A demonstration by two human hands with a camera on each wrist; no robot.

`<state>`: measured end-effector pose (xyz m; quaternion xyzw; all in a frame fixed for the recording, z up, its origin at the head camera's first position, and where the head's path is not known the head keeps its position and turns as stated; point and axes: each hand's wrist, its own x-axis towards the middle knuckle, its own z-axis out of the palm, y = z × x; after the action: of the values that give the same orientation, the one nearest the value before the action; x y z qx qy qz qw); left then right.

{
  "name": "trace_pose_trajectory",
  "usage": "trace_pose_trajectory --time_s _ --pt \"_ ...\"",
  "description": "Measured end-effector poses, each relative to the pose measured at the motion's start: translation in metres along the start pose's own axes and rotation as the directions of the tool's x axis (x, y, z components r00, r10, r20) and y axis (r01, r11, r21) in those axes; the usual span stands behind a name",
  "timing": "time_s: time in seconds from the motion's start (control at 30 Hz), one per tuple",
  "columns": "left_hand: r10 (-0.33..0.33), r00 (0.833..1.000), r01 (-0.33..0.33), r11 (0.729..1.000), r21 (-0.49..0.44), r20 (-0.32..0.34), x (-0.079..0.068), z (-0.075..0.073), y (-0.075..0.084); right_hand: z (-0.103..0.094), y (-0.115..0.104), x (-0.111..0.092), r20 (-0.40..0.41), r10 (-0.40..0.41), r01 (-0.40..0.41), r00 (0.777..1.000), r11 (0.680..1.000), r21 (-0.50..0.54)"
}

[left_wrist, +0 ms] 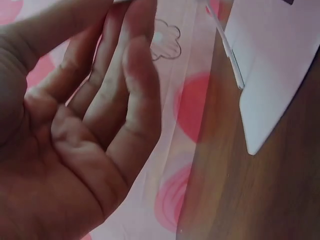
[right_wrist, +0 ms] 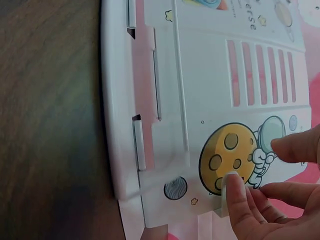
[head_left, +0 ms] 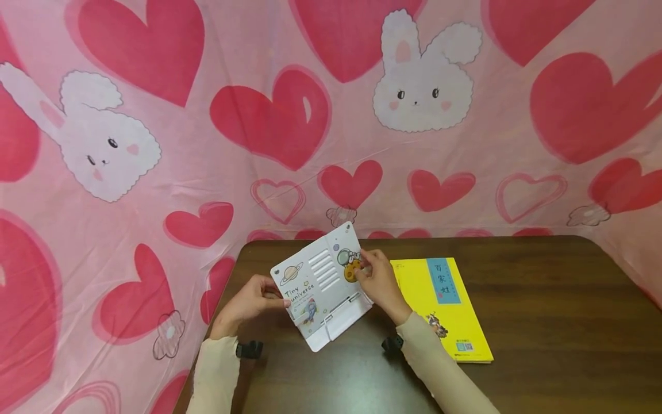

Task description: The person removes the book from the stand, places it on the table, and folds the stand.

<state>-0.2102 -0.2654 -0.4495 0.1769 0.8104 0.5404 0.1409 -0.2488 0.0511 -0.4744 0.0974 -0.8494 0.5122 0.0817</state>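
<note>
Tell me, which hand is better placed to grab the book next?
Probably the right hand: it is close by the book, while the left hand is across the stand from it. Both hands hold the stand now, though.

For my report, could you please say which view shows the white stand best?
The head view, which frames nearly the whole white stand. The right wrist view is closer but cropped; the left wrist view shows only a cut-off part.

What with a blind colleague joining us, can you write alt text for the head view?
A person's left hand and right hand hold a tilted white stand printed "Tiny universe" over a brown table. A yellow book lies at right; behind is a pink backdrop of hearts and rabbits.
</note>
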Motion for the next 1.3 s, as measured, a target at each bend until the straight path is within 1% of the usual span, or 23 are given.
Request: trace_pose_trajectory --time_s 0.1,0.2,0.4,0.5,0.6,0.7,0.77,0.87,0.97,1.1,1.2,1.3 --pt "0.021 0.995 -0.019 1.000 -0.024 0.095 -0.001 0.005 0.007 0.002 0.000 -0.001 0.006 -0.024 0.024 1.000 1.000 0.015" --pt "0.020 0.989 -0.017 1.000 -0.025 0.144 0.000 0.012 0.014 0.004 -0.001 -0.003 0.014 -0.067 0.066 0.998 0.998 0.019" --pt "0.001 0.986 -0.009 0.999 0.050 0.167 0.003 0.030 0.028 0.008 -0.002 -0.005 0.046 -0.125 0.125 0.991 0.992 -0.009" --pt "0.000 0.983 -0.013 0.997 0.071 0.183 0.005 0.039 0.034 0.009 -0.001 -0.006 0.076 -0.163 0.166 0.984 0.986 -0.032" --pt "0.017 0.979 -0.037 0.995 0.093 0.203 0.007 0.049 0.039 0.010 -0.001 -0.006 0.123 -0.207 0.213 0.971 0.976 -0.041" --pt "0.043 0.976 -0.070 0.990 0.123 0.211 0.010 0.059 0.043 0.010 -0.001 -0.007 0.170 -0.223 0.231 0.960 0.973 -0.027" --pt "0.055 0.977 -0.085 0.987 0.140 0.204 0.012 0.066 0.046 0.011 -0.001 -0.008 0.188 -0.216 0.224 0.958 0.974 -0.020" --pt "0.076 0.982 -0.106 0.979 0.172 0.175 0.015 0.078 0.049 0.011 -0.001 -0.009 0.204 -0.195 0.201 0.959 0.980 -0.008" --pt "0.088 0.988 -0.113 0.971 0.212 0.123 0.017 0.087 0.052 0.011 -0.002 -0.009 0.207 -0.183 0.186 0.961 0.983 0.002" --pt "0.102 0.994 -0.107 0.957 0.270 0.031 0.019 0.098 0.052 0.010 -0.006 -0.010 0.222 -0.162 0.161 0.961 0.987 0.023" --pt "0.129 0.991 -0.115 0.950 0.291 -0.030 0.022 0.105 0.050 0.009 -0.008 -0.011 0.242 -0.136 0.130 0.961 0.991 0.038" --pt "0.160 0.983 -0.128 0.948 0.291 -0.087 0.025 0.112 0.046 0.010 -0.009 -0.013 0.255 -0.118 0.109 0.960 0.993 0.051"
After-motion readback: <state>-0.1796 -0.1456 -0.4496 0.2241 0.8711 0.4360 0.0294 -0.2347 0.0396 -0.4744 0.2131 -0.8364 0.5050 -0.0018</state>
